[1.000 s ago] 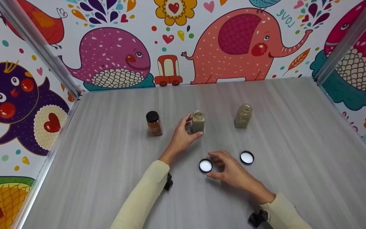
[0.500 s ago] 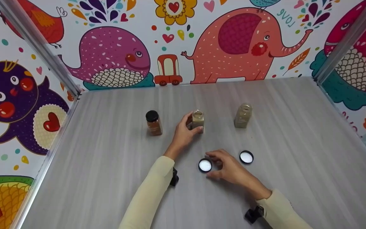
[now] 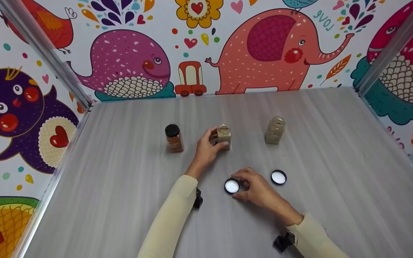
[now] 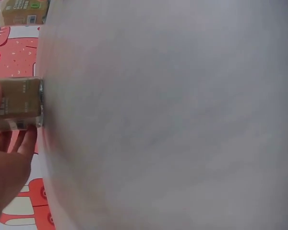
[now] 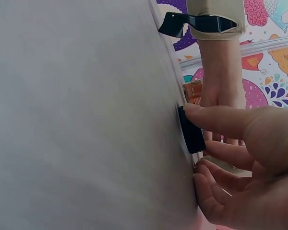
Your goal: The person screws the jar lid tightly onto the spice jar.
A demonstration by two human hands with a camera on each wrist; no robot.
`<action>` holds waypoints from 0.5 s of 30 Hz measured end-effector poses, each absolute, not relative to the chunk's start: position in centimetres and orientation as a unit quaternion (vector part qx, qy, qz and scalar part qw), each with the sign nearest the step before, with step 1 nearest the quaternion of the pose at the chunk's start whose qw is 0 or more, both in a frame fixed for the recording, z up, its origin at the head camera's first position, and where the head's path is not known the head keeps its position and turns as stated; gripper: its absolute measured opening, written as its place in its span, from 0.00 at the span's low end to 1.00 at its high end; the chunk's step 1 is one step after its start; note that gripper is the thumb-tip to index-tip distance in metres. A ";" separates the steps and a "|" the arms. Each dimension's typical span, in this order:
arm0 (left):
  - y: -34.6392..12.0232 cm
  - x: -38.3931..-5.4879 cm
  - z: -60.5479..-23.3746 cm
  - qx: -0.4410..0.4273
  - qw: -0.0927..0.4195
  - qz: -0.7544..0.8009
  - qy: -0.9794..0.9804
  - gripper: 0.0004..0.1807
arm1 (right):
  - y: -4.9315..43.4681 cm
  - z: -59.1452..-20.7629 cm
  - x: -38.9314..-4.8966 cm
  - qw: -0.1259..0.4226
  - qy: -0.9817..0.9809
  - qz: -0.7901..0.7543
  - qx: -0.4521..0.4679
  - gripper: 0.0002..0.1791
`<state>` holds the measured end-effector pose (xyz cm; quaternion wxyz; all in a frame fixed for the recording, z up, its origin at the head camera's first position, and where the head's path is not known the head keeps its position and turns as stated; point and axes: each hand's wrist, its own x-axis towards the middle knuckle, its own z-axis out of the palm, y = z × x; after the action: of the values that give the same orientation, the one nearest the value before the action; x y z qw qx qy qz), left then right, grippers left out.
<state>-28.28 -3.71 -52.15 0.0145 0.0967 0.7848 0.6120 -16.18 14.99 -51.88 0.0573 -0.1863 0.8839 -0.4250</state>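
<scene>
With its thumb in front and fingers behind, my left hand point(image 3: 206, 149) grips an uncapped glass spice jar point(image 3: 224, 134) of greenish-tan powder, which stands upright on the table. The left wrist view shows the same spice jar point(image 4: 20, 98) with fingers along its side. Nearer to me, my right hand point(image 3: 258, 187) pinches a black jar lid point(image 3: 232, 186) that lies with its white inner face up. In the right wrist view the thumb is at one edge of that lid point(image 5: 191, 130) and a finger at the other.
A second uncapped jar point(image 3: 274, 131) of similar powder stands at the right. Another black lid point(image 3: 278, 177), white side up, lies beside the right hand. To the left is a black-capped jar point(image 3: 174, 139) of reddish-brown powder. Printed wall panels point(image 3: 192, 39) bound the grey table point(image 3: 120, 179).
My left hand has moved forward and right and closed around the middle jar. My right hand has shifted slightly left, its thumb and finger closing in on the lid's edges.
</scene>
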 end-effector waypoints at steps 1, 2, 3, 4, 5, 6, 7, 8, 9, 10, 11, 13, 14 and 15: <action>-3.7 -28.3 -52.1 0.098 0.018 0.608 0.788 0.31 | 15.0 -51.9 -16.2 0.055 0.885 -0.424 -0.185 0.26; -3.7 -28.4 -52.1 0.101 0.020 0.604 0.791 0.31 | 15.0 -51.9 -16.2 0.053 0.885 -0.424 -0.183 0.26; -3.7 -28.4 -52.0 0.102 0.022 0.601 0.792 0.31 | 15.0 -51.9 -16.2 0.053 0.885 -0.425 -0.181 0.25; -3.7 -28.5 -52.0 0.102 0.025 0.598 0.794 0.31 | 14.9 -51.9 -16.2 0.054 0.886 -0.424 -0.179 0.24; -3.7 -28.5 -52.0 0.103 0.026 0.596 0.796 0.30 | 14.9 -51.9 -16.2 0.055 0.886 -0.424 -0.178 0.24; -3.7 -28.6 -51.9 0.104 0.026 0.595 0.796 0.30 | 14.9 -51.9 -16.1 0.057 0.886 -0.425 -0.176 0.24; -3.7 -28.6 -51.9 0.106 0.026 0.594 0.797 0.30 | 14.9 -51.9 -16.1 0.063 0.886 -0.427 -0.172 0.24; -3.7 -28.6 -51.8 0.105 0.027 0.595 0.797 0.30 | 14.9 -51.8 -16.1 0.067 0.884 -0.430 -0.169 0.24; -3.7 -28.6 -51.8 0.103 0.029 0.594 0.797 0.30 | 15.0 -51.8 -16.1 0.072 0.882 -0.435 -0.164 0.24; -3.7 -28.6 -51.8 0.102 0.031 0.594 0.798 0.30 | 15.0 -51.8 -16.1 0.076 0.880 -0.440 -0.161 0.24; -3.7 -28.6 -51.8 0.101 0.034 0.593 0.798 0.30 | 15.0 -51.8 -16.1 0.080 0.877 -0.447 -0.156 0.24; -3.8 -28.6 -51.7 0.099 0.040 0.589 0.801 0.29 | 15.1 -51.8 -16.2 0.086 0.873 -0.456 -0.150 0.24; -3.9 -28.6 -51.6 0.098 0.043 0.587 0.802 0.29 | 15.1 -51.8 -16.2 0.088 0.872 -0.458 -0.148 0.24; -3.9 -28.7 -51.6 0.098 0.045 0.584 0.804 0.29 | 15.1 -51.8 -16.3 0.090 0.872 -0.459 -0.146 0.24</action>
<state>-28.66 -3.93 -51.57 0.0451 0.0983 0.8043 0.5843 -16.31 15.06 -51.78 0.0897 -0.1463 0.8718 -0.4589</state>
